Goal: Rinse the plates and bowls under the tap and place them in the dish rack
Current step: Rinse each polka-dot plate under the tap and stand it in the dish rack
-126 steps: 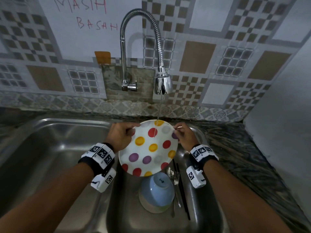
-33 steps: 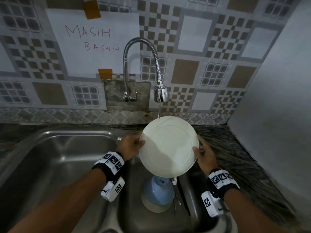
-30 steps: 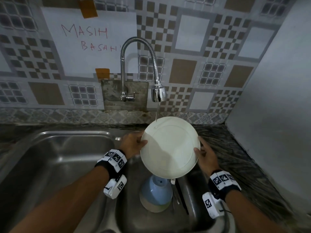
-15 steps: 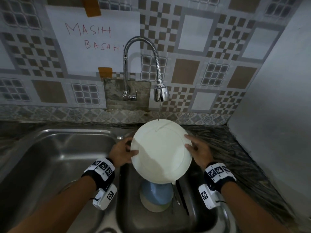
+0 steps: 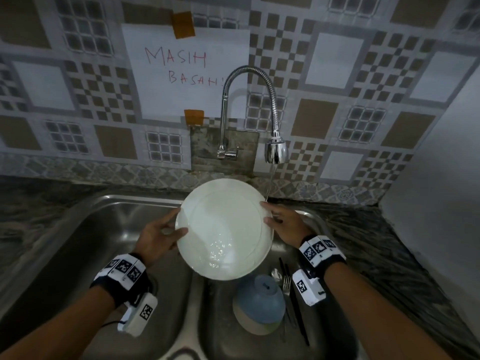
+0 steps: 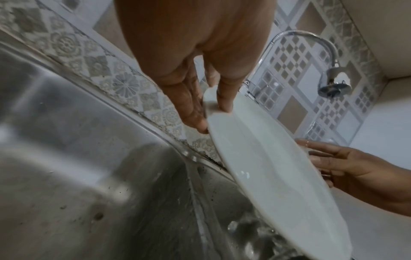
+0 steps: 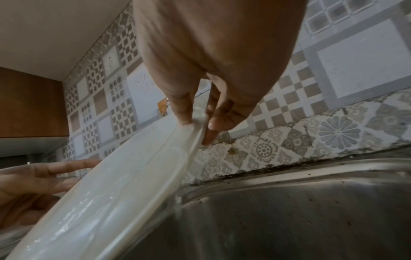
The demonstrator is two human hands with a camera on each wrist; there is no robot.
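A round plate (image 5: 223, 229) is held tilted over the sink, its plain white underside facing me and wet near the lower edge. My left hand (image 5: 166, 232) pinches its left rim (image 6: 213, 109), thumb on the near face. My right hand (image 5: 280, 224) pinches the right rim (image 7: 195, 121). A thin stream falls from the tap head (image 5: 275, 152) and lands at the plate's upper right edge by my right fingers. Below the plate a blue bowl (image 5: 259, 305) sits upside down in the right basin.
A fork and spoon (image 5: 284, 281) and dark chopsticks (image 5: 296, 302) lie in the right basin beside the bowl. The left steel basin (image 5: 85, 245) lies beside it. Dark stone counter (image 5: 384, 255) runs right to a white wall. No dish rack shows.
The plate was flipped from its dotted face to its white back. In the last second both hands carried it left, so the stream now lands at its right edge.
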